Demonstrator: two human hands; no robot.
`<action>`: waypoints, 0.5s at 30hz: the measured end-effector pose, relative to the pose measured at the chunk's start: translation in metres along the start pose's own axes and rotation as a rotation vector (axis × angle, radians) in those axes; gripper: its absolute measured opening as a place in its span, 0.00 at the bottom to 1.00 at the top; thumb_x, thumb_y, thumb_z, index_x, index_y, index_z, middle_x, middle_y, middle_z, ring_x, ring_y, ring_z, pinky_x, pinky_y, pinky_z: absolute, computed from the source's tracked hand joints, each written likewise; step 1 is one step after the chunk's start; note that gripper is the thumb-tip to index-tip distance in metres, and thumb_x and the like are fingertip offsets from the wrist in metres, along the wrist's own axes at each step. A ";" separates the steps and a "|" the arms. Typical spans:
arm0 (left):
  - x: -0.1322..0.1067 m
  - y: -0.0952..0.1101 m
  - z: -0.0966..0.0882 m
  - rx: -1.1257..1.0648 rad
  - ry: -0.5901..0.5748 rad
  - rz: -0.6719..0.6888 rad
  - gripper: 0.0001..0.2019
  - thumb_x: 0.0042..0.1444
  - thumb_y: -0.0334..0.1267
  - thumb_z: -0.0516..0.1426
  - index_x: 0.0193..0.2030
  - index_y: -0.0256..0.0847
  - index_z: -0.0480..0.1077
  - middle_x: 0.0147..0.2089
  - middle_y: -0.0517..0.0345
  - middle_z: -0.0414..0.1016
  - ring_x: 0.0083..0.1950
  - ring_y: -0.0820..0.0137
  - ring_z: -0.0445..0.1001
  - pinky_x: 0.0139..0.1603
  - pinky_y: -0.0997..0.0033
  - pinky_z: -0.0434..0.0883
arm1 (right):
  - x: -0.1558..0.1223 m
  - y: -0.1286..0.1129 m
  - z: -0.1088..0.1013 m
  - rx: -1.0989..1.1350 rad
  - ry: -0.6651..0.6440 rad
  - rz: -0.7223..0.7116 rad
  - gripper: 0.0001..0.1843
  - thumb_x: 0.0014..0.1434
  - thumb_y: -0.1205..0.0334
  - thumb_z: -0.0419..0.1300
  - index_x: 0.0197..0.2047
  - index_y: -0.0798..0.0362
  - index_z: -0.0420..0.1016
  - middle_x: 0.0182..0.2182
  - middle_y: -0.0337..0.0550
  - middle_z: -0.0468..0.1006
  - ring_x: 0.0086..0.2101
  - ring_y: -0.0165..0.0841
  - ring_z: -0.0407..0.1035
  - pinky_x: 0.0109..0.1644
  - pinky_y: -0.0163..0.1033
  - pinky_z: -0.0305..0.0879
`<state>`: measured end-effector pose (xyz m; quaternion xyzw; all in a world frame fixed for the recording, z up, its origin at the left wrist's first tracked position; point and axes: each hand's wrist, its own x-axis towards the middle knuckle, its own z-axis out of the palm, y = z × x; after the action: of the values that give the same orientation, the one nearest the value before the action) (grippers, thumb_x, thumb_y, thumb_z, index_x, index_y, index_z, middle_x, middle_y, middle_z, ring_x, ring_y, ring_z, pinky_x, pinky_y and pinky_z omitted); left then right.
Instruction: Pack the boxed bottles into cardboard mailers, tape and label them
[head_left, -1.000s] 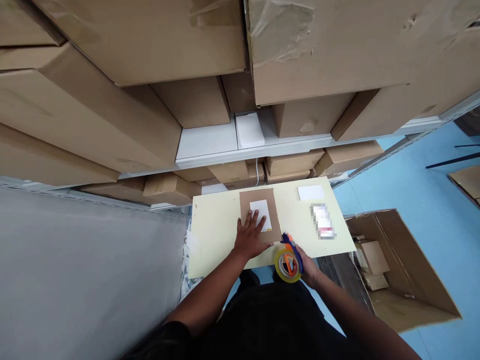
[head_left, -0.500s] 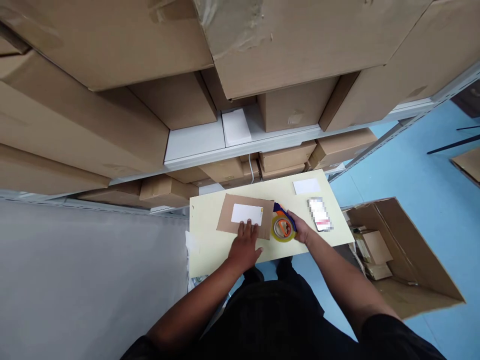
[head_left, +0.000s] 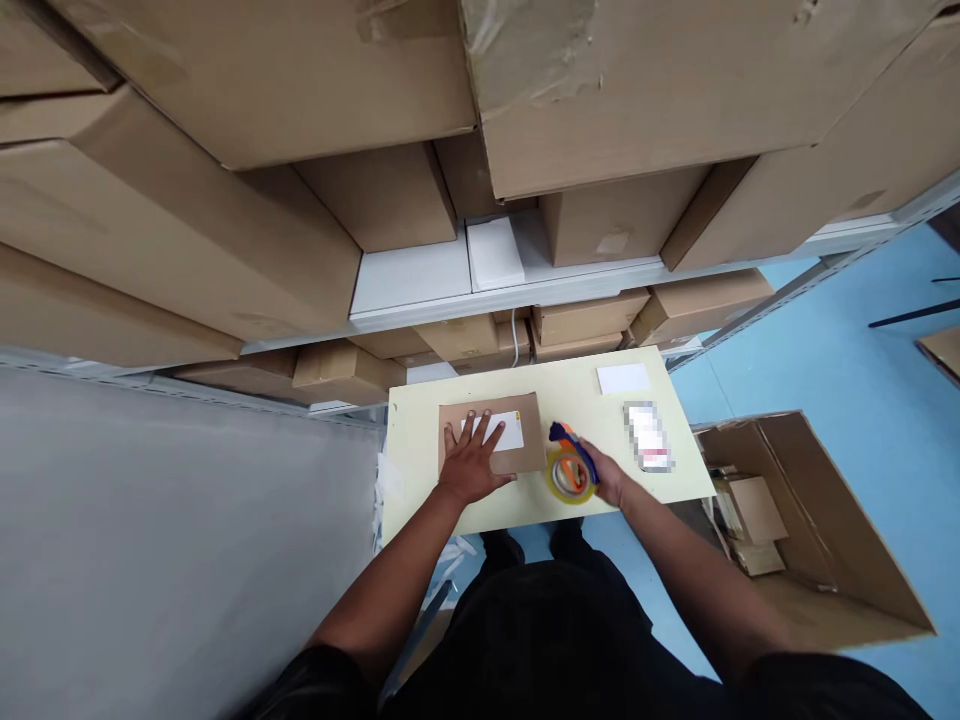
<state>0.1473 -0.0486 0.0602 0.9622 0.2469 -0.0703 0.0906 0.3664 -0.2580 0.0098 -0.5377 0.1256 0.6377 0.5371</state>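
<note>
A flat brown cardboard parcel [head_left: 525, 445] with a white label [head_left: 510, 432] lies lengthwise across a small pale yellow table [head_left: 420, 480]. My left hand [head_left: 472, 460] rests flat on the parcel's left half, fingers spread. My right hand [head_left: 604, 475] grips a tape dispenser [head_left: 570, 470] with a blue and orange frame and a roll of clear tape. The dispenser sits just off the parcel's right end.
A white card [head_left: 622, 378] and a blurred item [head_left: 649, 440] lie on the table's right side. An open cardboard box [head_left: 817, 540] with small boxes stands on the blue floor at right. Shelves stacked with large cartons [head_left: 225, 200] rise behind the table.
The parcel has been turned from upright to lying sideways. My left hand moved up onto its left half. The tape dispenser rose from the table's front edge to the parcel's right end.
</note>
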 end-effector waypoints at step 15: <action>-0.033 0.020 -0.011 0.031 -0.172 0.183 0.57 0.47 0.64 0.68 0.79 0.52 0.48 0.81 0.44 0.46 0.78 0.41 0.50 0.75 0.43 0.49 | 0.031 -0.043 0.002 0.030 -0.040 0.060 0.26 0.66 0.39 0.57 0.49 0.54 0.77 0.43 0.53 0.85 0.46 0.44 0.80 0.56 0.52 0.76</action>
<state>0.1292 -0.0795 0.0793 0.9725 0.1480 -0.1479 0.1025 0.4050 -0.2224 0.0030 -0.5129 0.1404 0.6620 0.5281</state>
